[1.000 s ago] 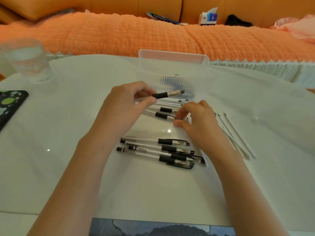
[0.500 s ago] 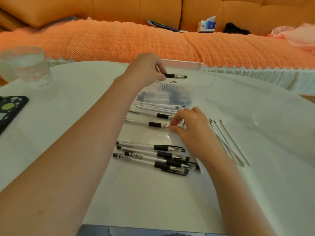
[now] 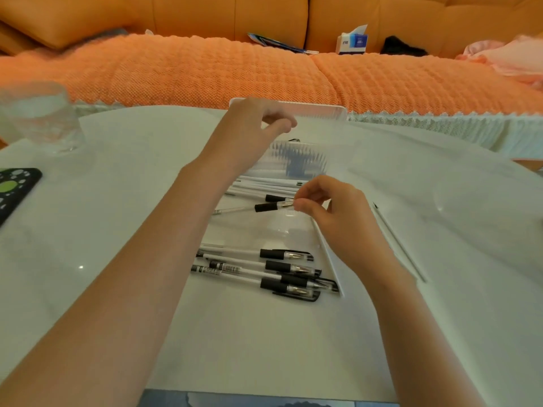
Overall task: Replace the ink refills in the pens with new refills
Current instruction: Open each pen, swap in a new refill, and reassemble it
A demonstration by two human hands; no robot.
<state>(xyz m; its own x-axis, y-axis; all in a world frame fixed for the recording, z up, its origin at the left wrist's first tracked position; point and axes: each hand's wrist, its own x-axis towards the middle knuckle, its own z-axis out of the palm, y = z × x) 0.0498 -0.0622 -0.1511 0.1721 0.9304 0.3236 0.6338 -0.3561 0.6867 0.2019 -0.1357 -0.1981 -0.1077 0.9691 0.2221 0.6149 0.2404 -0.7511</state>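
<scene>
the right hand [image 3: 332, 214] pinches the metal tip end of a pen [image 3: 266, 207] between thumb and fingertips. the barrel points away to the left, low over the surface or resting on it; i cannot tell which. the left hand [image 3: 255, 124] hangs over the far rim of the clear box [image 3: 323, 110] with fingers curled and the thumb out. nothing shows in it, and i cannot tell whether it holds anything.

the pen looks light: a thin, stiff plastic barrel, smooth and probably slippery, with a black rubber grip sleeve that should give better purchase. to unscrew the tip, i judge one hand should take the grip sleeve while the other turns the metal cone. the present pinch on the tip alone would lift the pen but not twist it open. the refill inside is likely thin and bendable, so a straight pull seems wise.

further pens [image 3: 264, 186] lie just beyond this one, and a near row of pens [image 3: 264, 271] lies closer to the person. loose refills [image 3: 396, 242] lie on the tabletop [image 3: 117, 230], just right of the right hand.
</scene>
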